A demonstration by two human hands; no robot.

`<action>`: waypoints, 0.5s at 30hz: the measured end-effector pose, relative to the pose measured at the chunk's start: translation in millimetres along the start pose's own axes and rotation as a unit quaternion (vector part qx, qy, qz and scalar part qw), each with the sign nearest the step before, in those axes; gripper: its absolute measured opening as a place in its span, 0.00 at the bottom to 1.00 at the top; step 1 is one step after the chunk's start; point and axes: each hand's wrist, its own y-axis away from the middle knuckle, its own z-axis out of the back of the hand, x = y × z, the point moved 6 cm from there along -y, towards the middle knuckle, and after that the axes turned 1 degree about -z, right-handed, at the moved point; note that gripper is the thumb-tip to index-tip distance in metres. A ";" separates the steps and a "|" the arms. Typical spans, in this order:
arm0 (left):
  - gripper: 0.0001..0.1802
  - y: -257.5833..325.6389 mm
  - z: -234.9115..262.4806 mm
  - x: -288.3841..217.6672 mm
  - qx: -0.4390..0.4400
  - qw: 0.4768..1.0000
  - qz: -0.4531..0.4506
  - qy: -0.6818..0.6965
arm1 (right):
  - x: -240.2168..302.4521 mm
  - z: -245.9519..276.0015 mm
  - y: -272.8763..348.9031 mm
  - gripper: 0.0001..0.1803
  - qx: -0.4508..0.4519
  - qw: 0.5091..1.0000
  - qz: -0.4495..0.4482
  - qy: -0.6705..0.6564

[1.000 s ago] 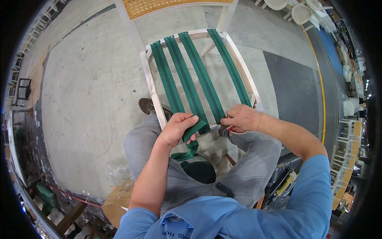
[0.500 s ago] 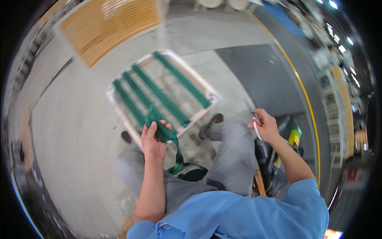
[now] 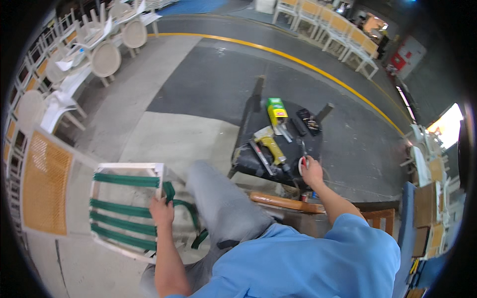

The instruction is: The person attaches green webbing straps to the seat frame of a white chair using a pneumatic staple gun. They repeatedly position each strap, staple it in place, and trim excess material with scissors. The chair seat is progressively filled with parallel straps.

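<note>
At the left, my left hand (image 3: pixel 162 211) is closed at the near side of a white seat frame (image 3: pixel 160 171), pinching a green webbing strap (image 3: pixel 186 204) whose loose length hangs toward my leg. Several green bands (image 3: pixel 121 180) stretch across this frame. On the right, my right hand (image 3: pixel 312 174) grips scissors (image 3: pixel 300 165) with red and white handles, their metal end toward a black low stand (image 3: pixel 248 160). Lying on the stand are a yellow power tool (image 3: pixel 272 149), a green and yellow box (image 3: pixel 277 110) and a black tray of small pieces (image 3: pixel 309 121).
A cane-panelled chair back (image 3: pixel 47 184) adjoins the frame at the left. White chairs and round seats (image 3: pixel 105 58) are stacked at the far left; more chairs (image 3: pixel 343 39) line up beyond the yellow floor line (image 3: pixel 271 49). A wooden armrest (image 3: pixel 283 202) lies beside my body.
The view has swung to the right, bringing the black stand toward the middle. My right hand has moved over the stand with the scissors; my left hand keeps the strap by the frame.
</note>
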 end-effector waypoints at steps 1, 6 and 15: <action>0.24 -3.3 2.2 9.9 -0.002 1.000 0.014 0.008 | 5.7 -4.3 -3.2 0.30 0.012 1.000 0.015 0.018; 0.20 20.7 3.5 14.8 -0.105 0.993 0.049 0.026 | 40.0 -3.3 -8.8 0.23 -0.077 0.989 0.112 -0.055; 0.21 126.1 -4.4 -4.5 -0.122 0.980 0.087 0.129 | 210.4 3.0 21.7 0.19 -0.017 0.911 0.310 -0.272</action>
